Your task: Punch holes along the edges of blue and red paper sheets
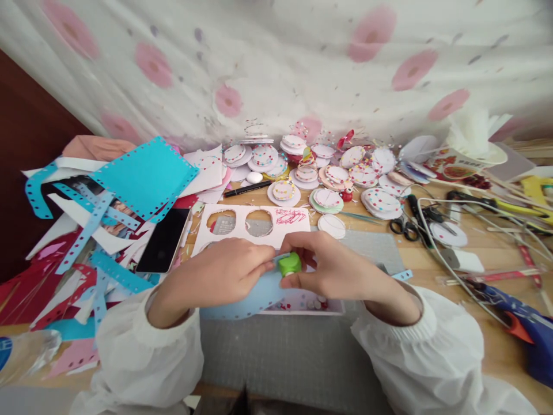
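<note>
Curtain, white with pink flower print: hangs across the far side.
Counter, wooden: spans the scene.
Cutting mat, grey, gridded: near centre, flat on the counter.
Perforated sheet, bright blue: far left, lying on a heap of cut paper strips in blue, white and red.
Card, white, two round openings and a red scribble: centre, just beyond the hands.
Light blue sheet, row of small holes along its near edge: centre, partly over a shallow tray with small red and white pieces inside.
Left hand, white sleeve: fingers bent and closed on the light blue sheet, tips just beside the hole punch.
Right hand, white sleeve: gripping the hole punch, thumb on the near side, fingers on the far side.
Tub, printed, white tissue inside: far right.
Tool, blue and orange: near right.
Smartphone, dark screen: left of the card.
Layered paper discs, many edged with coloured dots: far centre to right, clustered.
Marker, black: far centre.
Scissors, black handles: right.
Hole punch, green: centre, at the far edge of the light blue sheet, between the hands.
</note>
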`<state>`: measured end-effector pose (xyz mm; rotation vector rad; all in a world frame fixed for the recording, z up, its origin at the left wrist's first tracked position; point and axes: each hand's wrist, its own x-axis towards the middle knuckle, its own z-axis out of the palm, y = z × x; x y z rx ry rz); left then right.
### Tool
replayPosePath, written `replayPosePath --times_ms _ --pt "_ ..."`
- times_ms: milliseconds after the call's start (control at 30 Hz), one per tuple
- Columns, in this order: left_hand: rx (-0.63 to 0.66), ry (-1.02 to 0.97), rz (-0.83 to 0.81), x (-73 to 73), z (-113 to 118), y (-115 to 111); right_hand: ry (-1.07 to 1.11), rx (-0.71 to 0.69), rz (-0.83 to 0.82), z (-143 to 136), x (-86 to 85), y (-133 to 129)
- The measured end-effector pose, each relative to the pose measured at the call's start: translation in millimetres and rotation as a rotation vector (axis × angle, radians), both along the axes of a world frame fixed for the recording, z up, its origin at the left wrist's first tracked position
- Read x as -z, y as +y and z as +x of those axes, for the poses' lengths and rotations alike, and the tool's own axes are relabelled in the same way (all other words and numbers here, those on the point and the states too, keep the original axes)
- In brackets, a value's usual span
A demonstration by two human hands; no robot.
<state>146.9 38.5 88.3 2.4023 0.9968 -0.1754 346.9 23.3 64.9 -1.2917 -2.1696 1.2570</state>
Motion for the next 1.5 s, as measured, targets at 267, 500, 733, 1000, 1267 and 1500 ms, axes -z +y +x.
replayPosePath --times_ms 267,500,733,1000,1267,1500 --pt "-0.01 0.043 0.016 -2.2 -4.1 -4.0 -0.01 0.041 0.107 -5.3 0.8 -4.9" --pt "-0.135 0.027 0.005 -11.8 -5.6 -8.3 0.006 -0.022 0.137 -7.8 -6.6 -13.3" --pt "-0.097 0.08 -0.02 -6.2 3.0 -9.3 -0.016 0.006 0.16 -16.9 -5.1 -15.6" --pt "-0.004 0.152 0.144 -7.2 5.9 -3.1 0.016 0.047 0.244 -24.5 4.9 -14.4" --pt "-0.051 0.134 0.084 -1.8 8.8 5.2 -0.086 0.031 0.223 -20.2 3.5 -8.2" --pt "0.01 0.087 -0.06 -2.0 -2.9 9.9 -0.208 -0.09 0.194 -3.3 -6.4 -9.0"
